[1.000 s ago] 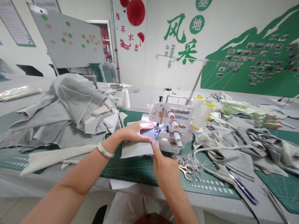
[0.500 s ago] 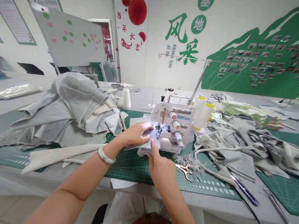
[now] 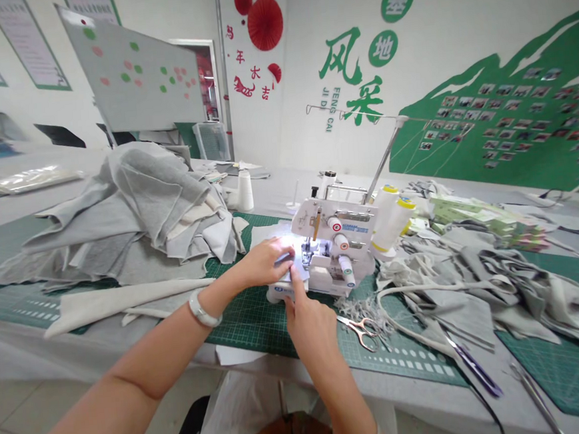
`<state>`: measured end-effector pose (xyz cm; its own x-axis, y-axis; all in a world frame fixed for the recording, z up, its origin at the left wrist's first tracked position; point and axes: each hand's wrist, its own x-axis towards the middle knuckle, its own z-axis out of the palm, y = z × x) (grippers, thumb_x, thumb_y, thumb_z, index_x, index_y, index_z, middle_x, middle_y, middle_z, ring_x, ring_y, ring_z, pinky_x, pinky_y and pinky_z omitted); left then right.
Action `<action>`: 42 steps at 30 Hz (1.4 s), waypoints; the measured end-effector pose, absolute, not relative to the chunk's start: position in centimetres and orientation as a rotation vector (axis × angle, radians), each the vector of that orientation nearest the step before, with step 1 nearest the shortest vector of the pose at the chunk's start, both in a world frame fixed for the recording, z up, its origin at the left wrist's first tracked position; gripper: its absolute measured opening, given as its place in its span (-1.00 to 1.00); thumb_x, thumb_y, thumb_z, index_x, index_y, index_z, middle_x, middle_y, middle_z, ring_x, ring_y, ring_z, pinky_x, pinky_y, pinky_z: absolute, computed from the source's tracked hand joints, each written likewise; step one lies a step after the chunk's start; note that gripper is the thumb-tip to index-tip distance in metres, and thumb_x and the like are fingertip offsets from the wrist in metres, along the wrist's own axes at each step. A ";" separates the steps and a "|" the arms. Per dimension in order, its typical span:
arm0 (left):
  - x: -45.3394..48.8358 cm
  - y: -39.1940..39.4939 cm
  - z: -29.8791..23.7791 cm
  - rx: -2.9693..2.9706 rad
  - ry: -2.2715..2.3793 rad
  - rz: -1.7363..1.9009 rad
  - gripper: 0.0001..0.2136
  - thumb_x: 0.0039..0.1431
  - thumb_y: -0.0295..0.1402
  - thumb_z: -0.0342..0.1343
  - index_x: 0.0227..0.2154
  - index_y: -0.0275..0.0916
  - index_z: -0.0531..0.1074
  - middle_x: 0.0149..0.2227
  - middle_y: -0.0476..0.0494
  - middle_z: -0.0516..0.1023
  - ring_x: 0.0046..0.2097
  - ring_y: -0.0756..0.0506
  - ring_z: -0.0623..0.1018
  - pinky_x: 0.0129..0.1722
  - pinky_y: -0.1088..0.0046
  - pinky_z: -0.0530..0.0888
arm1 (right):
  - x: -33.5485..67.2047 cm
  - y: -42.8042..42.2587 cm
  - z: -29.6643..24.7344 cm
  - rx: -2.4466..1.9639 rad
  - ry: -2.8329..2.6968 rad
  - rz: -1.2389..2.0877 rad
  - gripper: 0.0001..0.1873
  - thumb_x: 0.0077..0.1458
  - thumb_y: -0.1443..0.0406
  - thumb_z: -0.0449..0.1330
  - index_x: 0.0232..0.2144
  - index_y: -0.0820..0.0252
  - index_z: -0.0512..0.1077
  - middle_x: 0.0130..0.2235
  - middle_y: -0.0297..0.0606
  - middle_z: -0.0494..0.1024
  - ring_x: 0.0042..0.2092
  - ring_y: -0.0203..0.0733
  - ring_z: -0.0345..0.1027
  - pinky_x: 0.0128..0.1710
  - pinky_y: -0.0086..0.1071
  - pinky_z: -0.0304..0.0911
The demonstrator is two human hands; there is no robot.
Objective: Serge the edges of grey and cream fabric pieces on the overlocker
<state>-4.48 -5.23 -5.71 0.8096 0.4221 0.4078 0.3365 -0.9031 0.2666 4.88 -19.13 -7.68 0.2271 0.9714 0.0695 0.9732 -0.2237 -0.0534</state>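
From my remote seat the view centres on a white overlocker [image 3: 335, 250] on a green cutting mat [image 3: 243, 334], its lamp lit over the presser foot [image 3: 308, 252]. The task's thing, a small piece of grey cloth [image 3: 285, 277], lies at the machine's 9 o'clock, its edge up against the foot area and partly covered by my operator's hands.

The left hand [image 3: 266, 262] sits on the cloth with its fingers stretched toward the needle. That grip is released and pressing down, not clenched, which seems to keep the cloth flat close to the foot. The right hand [image 3: 311, 329] comes in from 6 o'clock, with its index finger [image 3: 294, 282] extended down onto the cloth beside the left fingertips. This looks like a way to steer the edge precisely. Its other fingers curl out of clear sight, so I cannot tell whether that grip also pinches the cloth.

Two thread cones [image 3: 387, 219] stand at the machine's 2 o'clock, beneath a metal thread mast [image 3: 382, 159], placed to feed upward and over. Small scissors [image 3: 361, 332] lie at 4 o'clock among thread trimmings [image 3: 354, 309], within easy reach of the right hand. A heap of grey fleece [image 3: 134, 216] is piled at 10 o'clock, and a looser tangle of grey strips [image 3: 475, 289] spreads at 3 o'clock on the same surface [image 3: 404, 395].
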 end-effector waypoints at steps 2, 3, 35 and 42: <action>-4.6 -5.3 -5.8 2.836 0.653 0.692 -0.85 0.13 -0.40 0.03 -0.25 -0.28 0.42 -0.22 -0.19 0.49 -0.15 -0.13 0.46 -0.07 0.36 0.37 | 4.8 -19.1 -7.7 -2.409 -1.902 -0.028 -0.26 0.25 0.29 0.01 0.33 0.31 -0.26 -0.38 -0.09 0.62 -0.37 -0.16 0.55 -0.33 -0.44 0.31; -4.6 -5.3 -5.8 2.844 0.677 0.694 -0.85 0.12 -0.39 0.04 -0.25 -0.27 0.42 -0.23 -0.18 0.49 -0.15 -0.13 0.46 -0.07 0.35 0.37 | 4.8 -19.1 -7.8 -2.411 -1.905 -0.028 -0.26 0.25 0.29 0.02 0.33 0.30 -0.26 -0.37 -0.09 0.62 -0.37 -0.16 0.54 -0.33 -0.44 0.31; -4.2 -4.9 -5.4 2.899 0.998 0.586 -0.83 0.13 -0.34 0.03 -0.23 -0.23 0.41 -0.15 -0.17 0.50 -0.10 -0.17 0.47 -0.10 0.33 0.36 | 4.6 -17.9 -8.5 -2.321 -1.871 -0.022 -0.27 0.21 0.36 0.02 0.33 0.19 -0.20 -0.33 -0.16 0.61 -0.35 -0.12 0.53 -0.39 -0.39 0.28; -4.1 -5.6 -5.5 2.930 1.114 0.600 -0.86 0.15 -0.32 0.03 -0.26 -0.23 0.41 -0.18 -0.16 0.50 -0.12 -0.18 0.46 -0.16 0.30 0.35 | 4.5 -17.9 -8.5 -2.317 -1.852 -0.018 -0.27 0.19 0.37 0.03 0.33 0.18 -0.18 -0.34 -0.17 0.61 -0.36 -0.10 0.53 -0.39 -0.38 0.28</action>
<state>-4.06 -5.60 -5.53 0.6861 0.6309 0.3623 0.6497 -0.7554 0.0850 4.50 -17.87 -8.48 0.2265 0.9668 0.1182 0.9689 -0.2113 -0.1289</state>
